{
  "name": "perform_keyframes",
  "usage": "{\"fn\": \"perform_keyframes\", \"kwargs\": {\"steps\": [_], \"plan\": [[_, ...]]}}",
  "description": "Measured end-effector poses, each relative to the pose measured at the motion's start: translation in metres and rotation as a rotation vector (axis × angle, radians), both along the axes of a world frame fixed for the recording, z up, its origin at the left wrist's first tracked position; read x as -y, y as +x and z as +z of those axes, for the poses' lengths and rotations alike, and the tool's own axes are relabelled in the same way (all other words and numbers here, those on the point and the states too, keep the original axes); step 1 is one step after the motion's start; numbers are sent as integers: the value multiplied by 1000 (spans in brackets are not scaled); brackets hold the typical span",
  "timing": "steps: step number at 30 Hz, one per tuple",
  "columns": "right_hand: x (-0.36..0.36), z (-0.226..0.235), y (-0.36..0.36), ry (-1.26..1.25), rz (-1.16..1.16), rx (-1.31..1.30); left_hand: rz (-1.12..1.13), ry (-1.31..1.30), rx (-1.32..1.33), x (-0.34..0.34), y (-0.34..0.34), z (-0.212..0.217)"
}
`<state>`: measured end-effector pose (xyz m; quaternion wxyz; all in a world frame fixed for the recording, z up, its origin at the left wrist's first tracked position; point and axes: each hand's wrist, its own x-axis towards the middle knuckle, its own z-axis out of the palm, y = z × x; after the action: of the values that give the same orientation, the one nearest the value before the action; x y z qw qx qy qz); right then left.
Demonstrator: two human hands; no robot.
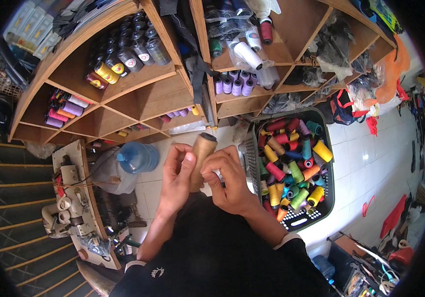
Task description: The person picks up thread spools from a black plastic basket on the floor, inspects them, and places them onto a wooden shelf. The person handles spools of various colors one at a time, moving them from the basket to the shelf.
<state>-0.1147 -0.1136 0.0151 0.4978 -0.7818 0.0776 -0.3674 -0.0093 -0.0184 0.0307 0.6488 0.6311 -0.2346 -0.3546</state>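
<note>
A tan spool of thread [203, 154] with a dark top end stands tilted in front of my chest. My left hand [177, 171] is wrapped round its left side, the thumb lying along it. At the spool's right side, my right hand [226, 175] has its fingers curled, with thumb and forefinger pinched together close to the thread. Whatever lies in that pinch is too small to make out. To the right of my hands, a dark plastic basket [329, 200] holds many spools in red, yellow, green, orange and teal [296, 172].
Wooden shelves [138, 99] ahead hold black spools [131, 47], purple spools [234, 84] and plastic-wrapped bundles. A blue water jug [139, 157] stands on the tiled floor at left, near a sewing machine [71, 210] on a table. Red cloth scraps [394, 215] lie at right.
</note>
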Motion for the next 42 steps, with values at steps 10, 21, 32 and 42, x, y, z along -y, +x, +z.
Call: {"fn": "perform_keyframes", "kwargs": {"steps": [10, 21, 32, 42], "plan": [[1, 26, 37, -370, 127, -207, -100, 195, 310, -41, 32, 24], [-58, 38, 150, -217, 560, -250, 34, 220, 667, -132, 100, 28], [-206, -5, 298, 585, 513, -196, 408, -162, 254, -278, 246, -28], [-335, -50, 385, 605, 454, -193, 406, -287, -10, -356, 345, -57]]}}
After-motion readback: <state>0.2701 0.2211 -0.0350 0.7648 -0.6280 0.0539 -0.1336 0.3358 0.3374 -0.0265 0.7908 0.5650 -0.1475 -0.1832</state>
